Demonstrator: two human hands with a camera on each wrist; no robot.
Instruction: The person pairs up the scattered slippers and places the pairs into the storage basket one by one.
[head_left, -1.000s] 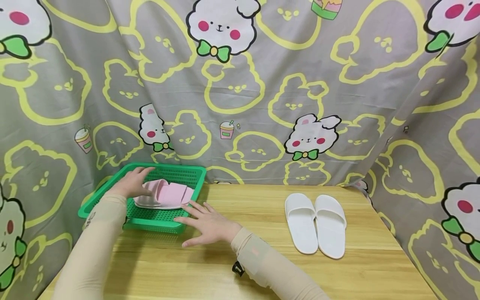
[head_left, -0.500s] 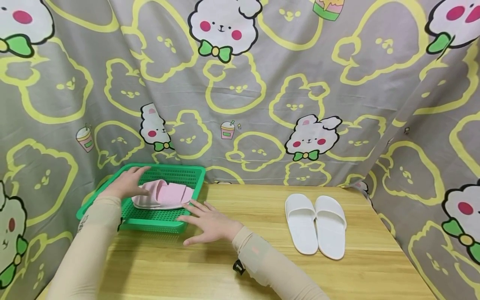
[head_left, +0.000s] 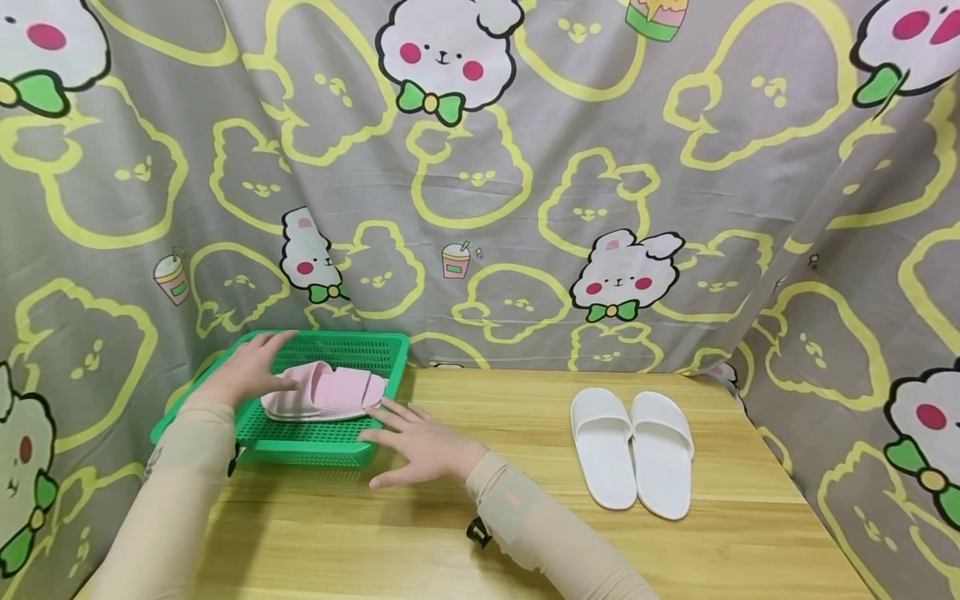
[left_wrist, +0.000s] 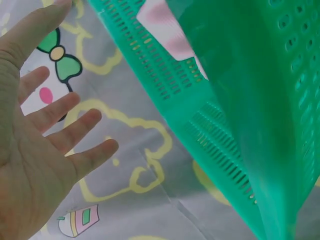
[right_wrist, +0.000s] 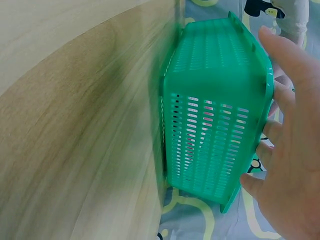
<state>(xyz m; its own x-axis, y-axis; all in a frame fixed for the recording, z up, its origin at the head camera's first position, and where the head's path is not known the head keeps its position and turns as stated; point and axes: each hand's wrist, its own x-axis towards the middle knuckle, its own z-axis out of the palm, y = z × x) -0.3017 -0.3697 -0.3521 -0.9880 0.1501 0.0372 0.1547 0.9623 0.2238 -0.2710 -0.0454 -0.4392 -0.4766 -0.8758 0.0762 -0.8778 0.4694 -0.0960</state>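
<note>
Nearest, behind the fingers of both hands, pale sleeves [head_left: 555, 533] run forward from the lower edge, and a small black clip [head_left: 478, 532] shows under the right wrist. Below the fingers spreads a wooden table [head_left: 360, 542]. The right hand [head_left: 431, 448] is held palm down with its fingers spread apart, the thumb standing well away from them; their tips reach the right front corner of a green basket [head_left: 307, 450], though whether they actually touch its rim is hard to tell. Well to the right of those fingers, a pair of white slippers [head_left: 606, 454] lies side by side on the tabletop. The left hand [head_left: 242, 375] is raised at the basket's left side, its fingers fanned out and gripping nothing, as the left wrist view shows plainly. Between the two sets of fingers, ribbed pink footwear [head_left: 347, 390] lies inside the basket, its strap just beside the left thumb. Beyond all the fingertips hangs a grey curtain [head_left: 480, 196] printed with yellow outlines and white cartoon animals wearing green bows.
</note>
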